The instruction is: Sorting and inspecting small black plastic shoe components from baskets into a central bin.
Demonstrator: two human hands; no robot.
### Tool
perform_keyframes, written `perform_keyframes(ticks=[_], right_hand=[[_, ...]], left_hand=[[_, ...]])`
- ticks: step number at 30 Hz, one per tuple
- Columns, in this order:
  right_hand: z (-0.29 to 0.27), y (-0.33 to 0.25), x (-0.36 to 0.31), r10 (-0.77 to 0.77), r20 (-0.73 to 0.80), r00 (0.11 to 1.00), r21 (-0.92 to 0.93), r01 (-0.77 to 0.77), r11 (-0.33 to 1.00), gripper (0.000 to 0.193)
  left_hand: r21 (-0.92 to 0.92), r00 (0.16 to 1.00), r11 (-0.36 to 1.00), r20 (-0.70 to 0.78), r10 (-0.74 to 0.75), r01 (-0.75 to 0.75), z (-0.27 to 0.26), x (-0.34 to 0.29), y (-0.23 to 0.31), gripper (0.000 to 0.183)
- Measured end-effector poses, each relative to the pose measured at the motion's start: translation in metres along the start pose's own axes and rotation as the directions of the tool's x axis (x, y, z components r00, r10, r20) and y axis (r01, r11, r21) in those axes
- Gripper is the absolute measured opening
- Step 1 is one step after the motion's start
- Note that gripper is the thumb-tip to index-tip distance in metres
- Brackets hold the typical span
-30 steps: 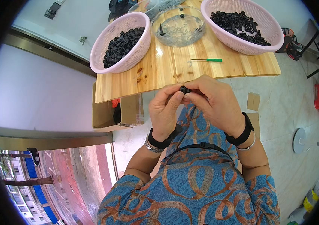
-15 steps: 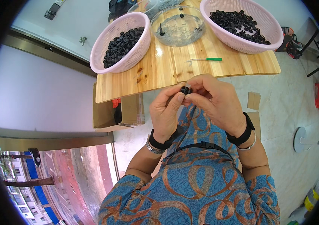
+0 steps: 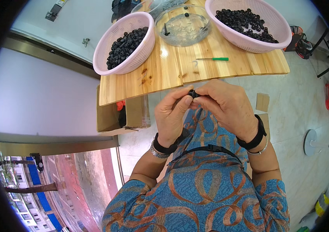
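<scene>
Below the wooden table (image 3: 180,73), the left hand (image 3: 174,116) and right hand (image 3: 226,104) pinch a small black part (image 3: 192,93) between their fingertips.

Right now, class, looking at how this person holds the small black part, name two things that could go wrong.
1. The small black part is pinched only by the fingertips of the left hand and right hand, off the wooden table and over the lap; a slip could drop it to the floor.
2. The green-handled tool lies loose near the table's front edge, where a reaching hand might knock it off.
</scene>
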State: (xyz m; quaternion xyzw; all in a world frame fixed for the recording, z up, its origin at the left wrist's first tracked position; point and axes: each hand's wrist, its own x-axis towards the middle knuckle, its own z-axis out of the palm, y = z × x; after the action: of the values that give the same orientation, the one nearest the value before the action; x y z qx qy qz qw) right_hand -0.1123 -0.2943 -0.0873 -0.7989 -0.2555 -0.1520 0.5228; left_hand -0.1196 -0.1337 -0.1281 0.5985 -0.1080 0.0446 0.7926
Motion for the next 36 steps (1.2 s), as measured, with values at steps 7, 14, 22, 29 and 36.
perform_keyframes(ticks=[7,14,22,29,36], right_hand=[[-0.002,0.004,0.000,0.063,0.025,0.998,0.047,-0.064,0.997,0.011],[-0.001,0.008,0.001,0.271,0.095,0.958,0.351,-0.287,0.891,0.011],[-0.004,0.005,0.003,0.253,0.093,0.963,0.199,-0.267,0.943,0.013],[-0.005,0.009,0.002,0.052,0.065,0.996,-0.006,-0.052,0.999,0.013],[-0.004,-0.005,0.001,-0.032,0.128,0.991,-0.276,0.067,0.959,0.013]], left_hand=[[-0.178,0.991,0.975,0.007,-0.131,0.130,0.000,-0.001,0.000,0.022],[-0.331,0.970,0.912,0.043,-0.240,0.241,0.001,0.000,0.001,0.022],[0.009,1.000,1.000,-0.022,-0.010,0.010,0.004,-0.002,-0.002,0.022],[0.012,0.998,0.998,0.012,-0.065,0.065,0.002,-0.001,0.002,0.022],[0.195,0.999,0.981,0.049,-0.017,0.007,0.000,0.001,0.005,0.022]])
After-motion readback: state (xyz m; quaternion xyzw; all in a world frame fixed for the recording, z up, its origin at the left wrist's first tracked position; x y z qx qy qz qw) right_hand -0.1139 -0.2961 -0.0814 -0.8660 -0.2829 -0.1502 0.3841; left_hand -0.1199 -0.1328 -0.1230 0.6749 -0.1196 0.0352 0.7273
